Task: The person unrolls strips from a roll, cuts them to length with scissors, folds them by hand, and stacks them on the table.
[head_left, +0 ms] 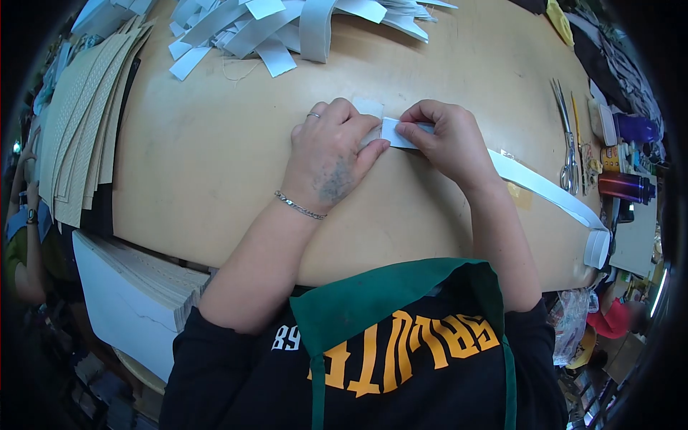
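One long white strip (545, 185) lies on the surface (215, 179), starting between my two hands and running rightward, its long axis slanting back toward me until it bends and doubles up by the near right corner. Its short end points left, straight at my left hand (335, 147). My right hand (407, 127) is the nearer one, pinching the strip between thumb and fingertips just short of that end; it covers the part beyond, so I can't see whether the strip runs on unbroken beneath it. My left hand is narrow, fingers curled over a pale flat piece (370, 107), thumb tip beside the strip's end; whether it grips or only presses, I can't tell. Toward the far edge lies a loose heap of white strips (315, 32). Along the right edge, silver scissors (568, 136) point their blades away from me, with a copper-and-purple bottle (625, 186) farther out. At the left edge stands a stack of cream patterned sheets (79, 122).
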